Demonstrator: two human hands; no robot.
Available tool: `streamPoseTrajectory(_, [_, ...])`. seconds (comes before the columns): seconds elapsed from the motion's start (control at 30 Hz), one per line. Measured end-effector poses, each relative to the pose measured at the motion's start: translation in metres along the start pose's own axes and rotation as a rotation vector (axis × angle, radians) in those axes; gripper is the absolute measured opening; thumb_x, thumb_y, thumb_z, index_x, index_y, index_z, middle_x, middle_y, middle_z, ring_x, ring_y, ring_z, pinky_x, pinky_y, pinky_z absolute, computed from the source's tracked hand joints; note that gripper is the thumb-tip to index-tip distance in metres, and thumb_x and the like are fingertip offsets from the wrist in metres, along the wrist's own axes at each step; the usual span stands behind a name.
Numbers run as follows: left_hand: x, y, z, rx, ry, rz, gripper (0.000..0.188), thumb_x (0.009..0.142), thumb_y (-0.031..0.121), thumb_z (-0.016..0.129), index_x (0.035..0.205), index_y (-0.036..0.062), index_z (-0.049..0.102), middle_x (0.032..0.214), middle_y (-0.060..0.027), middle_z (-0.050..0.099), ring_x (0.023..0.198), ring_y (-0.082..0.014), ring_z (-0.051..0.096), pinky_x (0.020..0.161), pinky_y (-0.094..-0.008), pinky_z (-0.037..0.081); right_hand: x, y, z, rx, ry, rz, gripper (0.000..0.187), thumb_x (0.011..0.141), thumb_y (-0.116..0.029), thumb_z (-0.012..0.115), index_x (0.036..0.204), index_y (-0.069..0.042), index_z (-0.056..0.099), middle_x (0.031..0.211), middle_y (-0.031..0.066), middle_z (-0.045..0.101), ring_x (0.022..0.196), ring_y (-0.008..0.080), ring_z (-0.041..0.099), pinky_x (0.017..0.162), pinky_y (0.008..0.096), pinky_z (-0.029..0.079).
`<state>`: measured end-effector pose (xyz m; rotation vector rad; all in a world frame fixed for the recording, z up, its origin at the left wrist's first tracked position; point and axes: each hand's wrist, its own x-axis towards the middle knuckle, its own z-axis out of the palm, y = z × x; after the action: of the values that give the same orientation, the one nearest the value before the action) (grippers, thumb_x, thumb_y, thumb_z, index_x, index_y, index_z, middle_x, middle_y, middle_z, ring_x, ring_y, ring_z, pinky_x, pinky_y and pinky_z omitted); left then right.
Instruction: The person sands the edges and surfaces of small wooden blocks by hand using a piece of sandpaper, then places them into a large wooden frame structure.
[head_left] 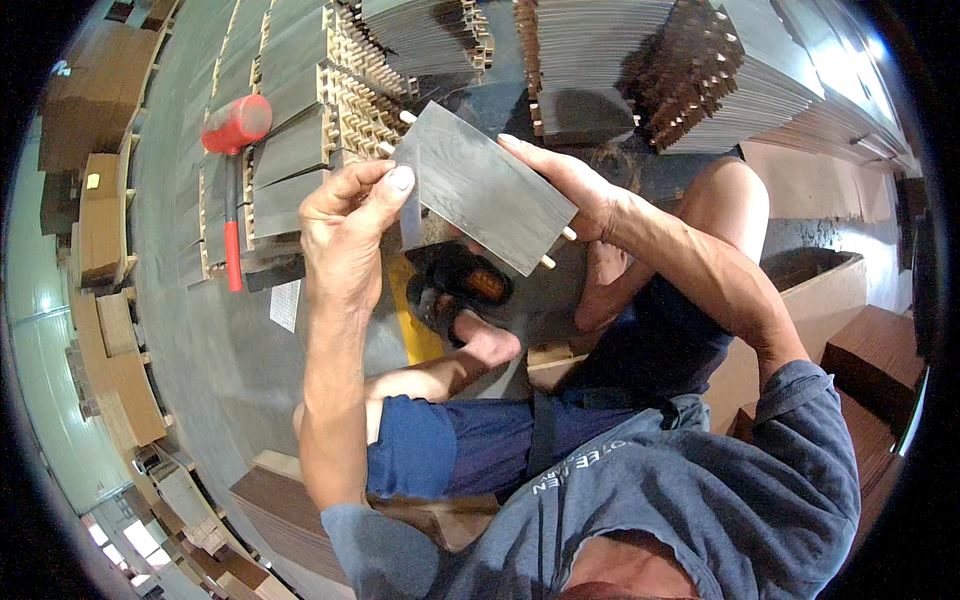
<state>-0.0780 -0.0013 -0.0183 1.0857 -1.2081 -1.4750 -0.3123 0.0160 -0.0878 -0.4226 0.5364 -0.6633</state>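
A grey rectangular board with wood-like grain is held up in front of me, tilted. Pale wooden dowels stick out of its two short ends. My right hand grips the board by its far right side, thumb along the edge and the other fingers hidden beneath. At the left end, my left hand pinches the board's edge between thumb and fingers, close to a dowel. Left of that hand, a mallet with a red head and red grip rests on stacked grey boards.
Stacks of grey boards with dowels rise ahead on the left, and more board stacks at the far right. Black sandals are by my feet, near a yellow floor stripe. Brown boards are piled at right.
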Motion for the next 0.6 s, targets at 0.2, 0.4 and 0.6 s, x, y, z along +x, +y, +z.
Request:
streamPoseTrajectory(0.2, [0.000,-0.006,-0.008,0.057,0.152,0.003,0.011,0.086,0.004,0.071,0.096,0.0006,0.069,0.089,-0.0070,0.070,0.074,-0.0123,0.066,0.066,-0.0251,0.055,0.000,0.002,0.011,-0.493,0.132,-0.433,0.059,0.094,-0.044,0.057,0.133,0.000,0.053,0.120,0.0128,0.063,0.105,0.0179,0.061,0.090,0.0342,0.048])
streamPoseTrajectory(0.4, [0.003,-0.004,-0.006,0.370,0.252,0.250,0.013,0.086,0.004,0.071,0.097,-0.0015,0.070,0.086,-0.0034,0.069,0.072,-0.0075,0.060,0.064,-0.0213,0.049,-0.001,0.003,0.013,-0.350,0.060,-0.388,0.053,0.086,-0.012,0.069,0.134,0.002,0.050,0.112,0.0065,0.067,0.094,0.0099,0.064,0.078,0.0241,0.053])
streamPoseTrajectory(0.6, [-0.003,0.005,0.009,1.063,0.097,0.686,0.010,0.085,0.001,0.067,0.095,-0.0022,0.069,0.083,-0.0087,0.067,0.072,-0.0150,0.062,0.066,-0.0274,0.049,-0.002,-0.001,0.010,-0.487,0.161,-0.475,0.049,0.087,-0.013,0.067,0.131,0.003,0.050,0.108,0.0072,0.067,0.093,0.0104,0.064,0.082,0.0279,0.053])
